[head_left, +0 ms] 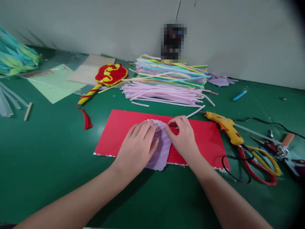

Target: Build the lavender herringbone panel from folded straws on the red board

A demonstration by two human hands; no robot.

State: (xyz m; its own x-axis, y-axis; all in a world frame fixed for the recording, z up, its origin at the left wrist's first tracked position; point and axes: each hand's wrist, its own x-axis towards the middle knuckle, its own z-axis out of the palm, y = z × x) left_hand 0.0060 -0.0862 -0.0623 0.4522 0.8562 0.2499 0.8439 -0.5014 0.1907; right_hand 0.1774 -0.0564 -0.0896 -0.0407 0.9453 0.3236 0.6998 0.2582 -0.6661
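Note:
A lilac ribbed piece (pixel 160 159), which looks built up from pipe cleaners in rows, lies over a red board (pixel 202 140) and sticks out past its near edge. My left hand (pixel 137 144) rests flat across the left part of that piece, fingers stretched and covering much of it. At the piece's upper right edge, my right hand (pixel 183 136) is closed, thumb and forefinger pinching a lilac pipe cleaner (pixel 196 111). The strip's free end shows beyond the knuckles; the rest is hidden by the hand.
Bundled pipe cleaners (pixel 164 92) lie behind the board. A red and yellow fan (pixel 111 74) with a tassel is at the back left. On the right are a yellow glue gun (pixel 225 125), its black cord, scissors (pixel 271 181), pliers and a blue pen (pixel 239 95).

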